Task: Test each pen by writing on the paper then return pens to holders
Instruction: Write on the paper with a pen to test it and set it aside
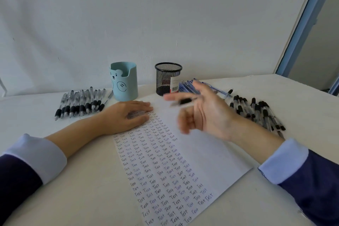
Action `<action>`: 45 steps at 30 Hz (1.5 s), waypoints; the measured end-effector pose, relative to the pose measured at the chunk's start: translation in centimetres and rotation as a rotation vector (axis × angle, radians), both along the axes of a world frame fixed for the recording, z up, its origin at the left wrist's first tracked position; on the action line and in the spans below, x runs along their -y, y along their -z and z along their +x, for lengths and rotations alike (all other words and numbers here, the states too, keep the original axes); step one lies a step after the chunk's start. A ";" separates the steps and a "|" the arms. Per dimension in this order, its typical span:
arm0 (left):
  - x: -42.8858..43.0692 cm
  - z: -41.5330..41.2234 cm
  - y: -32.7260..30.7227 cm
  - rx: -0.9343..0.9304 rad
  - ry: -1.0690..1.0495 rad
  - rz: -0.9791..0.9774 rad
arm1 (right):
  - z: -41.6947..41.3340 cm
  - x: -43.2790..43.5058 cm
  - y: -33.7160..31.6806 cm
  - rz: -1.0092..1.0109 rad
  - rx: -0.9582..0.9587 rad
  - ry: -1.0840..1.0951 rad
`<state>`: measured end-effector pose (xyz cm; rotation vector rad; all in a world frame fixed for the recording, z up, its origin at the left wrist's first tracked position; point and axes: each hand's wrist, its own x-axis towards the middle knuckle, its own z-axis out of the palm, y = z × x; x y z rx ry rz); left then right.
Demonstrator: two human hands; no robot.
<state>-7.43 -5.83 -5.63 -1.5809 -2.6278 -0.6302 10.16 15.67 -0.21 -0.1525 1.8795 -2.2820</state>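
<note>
Evidently the right hand point(203, 113) pinched a blurred pen point(183, 101), its length lying crosswise above the paper point(211, 152); the left hand point(126, 115) lay flat on that paper. The mesh holder point(167, 79) stood just beyond, nearer the right hand.

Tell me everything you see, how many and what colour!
table: one, white, underneath.
paper: one, white with rows of "Test", centre.
mesh holder: one, black, back centre.
bear holder: one, light blue, back, left of mesh holder.
left pens: many, black grips, left of bear holder.
blue pens: pile, blue, right of mesh holder.
right pens: many, black grips, far right.
held pen: one, black grip, in right hand.
left hand: one, flat on paper's top corner.
right hand: one, raised over paper, holding pen.
</note>
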 end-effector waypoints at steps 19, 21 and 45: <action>-0.3 0.4 -0.6 0.132 -0.056 0.027 | 0.0 1.9 4.2 0.660 -0.279 0.419; -0.4 0.5 -0.6 0.127 -0.058 0.023 | 0.0 1.9 4.3 0.652 -0.274 0.415; -0.3 0.7 -0.7 0.123 -0.076 0.004 | 0.2 2.2 3.9 0.636 -0.232 0.367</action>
